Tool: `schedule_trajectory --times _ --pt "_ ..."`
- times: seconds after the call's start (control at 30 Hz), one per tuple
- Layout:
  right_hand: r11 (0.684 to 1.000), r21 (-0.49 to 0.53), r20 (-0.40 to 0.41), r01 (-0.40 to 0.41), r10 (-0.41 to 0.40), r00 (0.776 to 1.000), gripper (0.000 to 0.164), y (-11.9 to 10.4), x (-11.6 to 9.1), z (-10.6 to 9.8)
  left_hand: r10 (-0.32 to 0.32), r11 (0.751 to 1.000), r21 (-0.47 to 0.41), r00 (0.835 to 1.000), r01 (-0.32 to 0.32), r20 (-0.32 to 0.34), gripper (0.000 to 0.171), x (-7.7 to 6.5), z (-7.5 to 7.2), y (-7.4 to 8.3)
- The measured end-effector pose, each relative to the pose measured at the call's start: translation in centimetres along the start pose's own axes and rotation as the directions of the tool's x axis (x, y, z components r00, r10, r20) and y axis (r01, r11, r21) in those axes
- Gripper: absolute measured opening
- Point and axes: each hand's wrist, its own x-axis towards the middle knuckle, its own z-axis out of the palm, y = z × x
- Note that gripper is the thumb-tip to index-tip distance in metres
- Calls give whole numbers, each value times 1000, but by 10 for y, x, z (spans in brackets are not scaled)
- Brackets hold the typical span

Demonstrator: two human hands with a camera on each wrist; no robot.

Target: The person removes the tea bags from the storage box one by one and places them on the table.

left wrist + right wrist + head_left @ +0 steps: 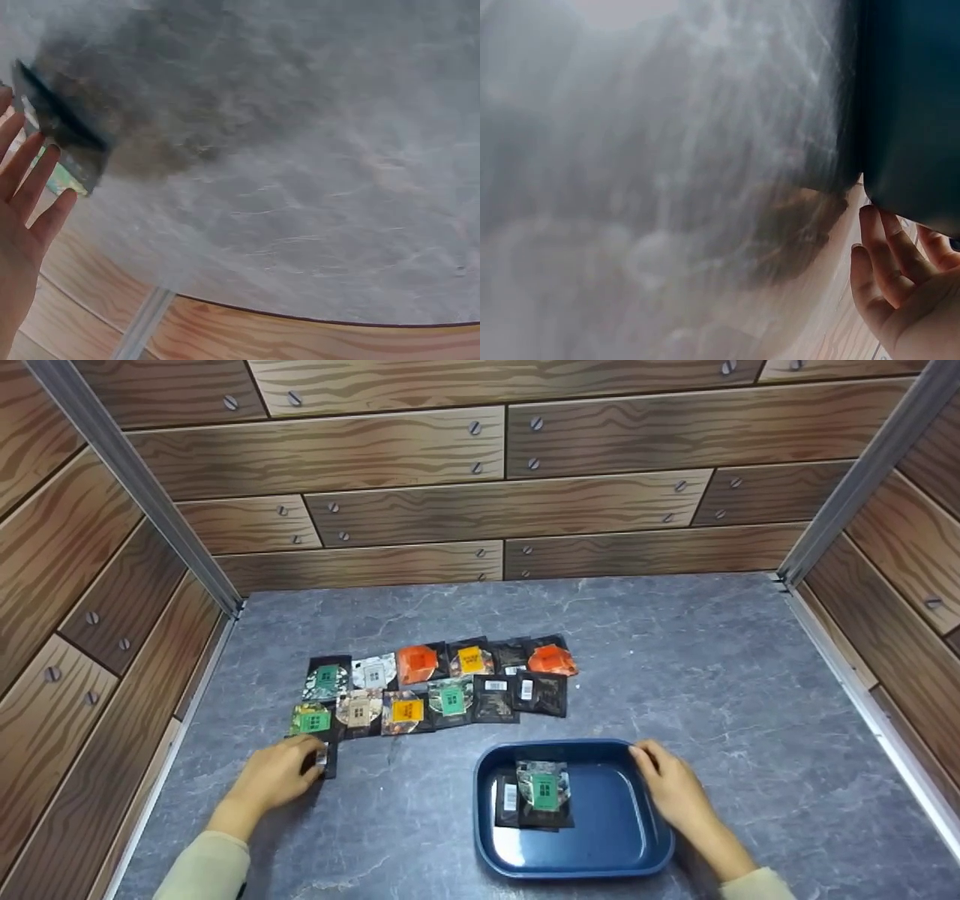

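My left hand (274,772) is at the front left end of two rows of flat packets and pinches a black packet (331,763) with a white label. The left wrist view has that packet (64,120) tilted up against the fingers (34,180). On the right, my right hand (675,787) grips the far right corner of a blue tray (611,810), its fingers (889,247) against the outer wall in the right wrist view. Inside the tray, a packet with a green label (545,791) overlaps a black packet (507,799) on the left side.
Behind the tray, the two rows include an orange packet (417,664), a white one (373,671), a yellow-labelled one (407,711) and a black one (541,694) face down. Wood-patterned walls (405,450) enclose the grey marbled table (697,660) at the back and sides.
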Motion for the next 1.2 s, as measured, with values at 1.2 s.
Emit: schedule_trajectory --times 1.2 --pt "1000 9 12 -14 14 1000 27 0 1 -1 723 665 303 690 -682 -32 16 116 -45 253"
